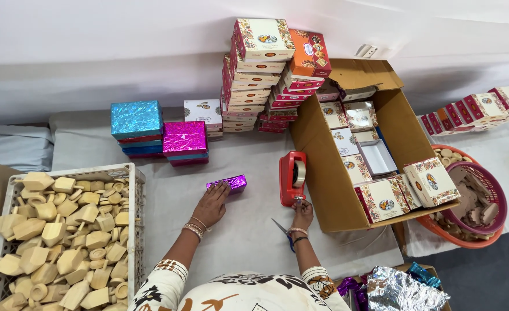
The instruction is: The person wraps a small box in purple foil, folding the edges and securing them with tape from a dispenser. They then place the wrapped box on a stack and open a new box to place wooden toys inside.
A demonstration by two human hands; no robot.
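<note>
The left hand (212, 203) lies flat, fingers spread, on the near end of a small purple foil-wrapped box (227, 184) that rests on the white cloth table (243, 230). The right hand (302, 214) reaches to the front of a red tape dispenser (292, 177), its fingertips pinched at the cutting edge where the tape comes off; whether it grips tape cannot be told. Scissors (282, 231) with a blue handle lie on the cloth just beside the right wrist. Left of the person stands a white crate (132, 190) heaped with plain wooden pieces. Behind the purple box, a blue foil box (136, 118) tops one short stack and a pink foil box (184, 138) another. Farther back, printed floral boxes (254, 69) are piled high against the wall. Right of the dispenser, an open carton (329, 190) holds more floral boxes, some open. Beyond it a pink basket (494, 190) sits inside an orange one, both with wooden pieces. Crumpled silver foil (404, 291) lies at the near right edge.
</note>
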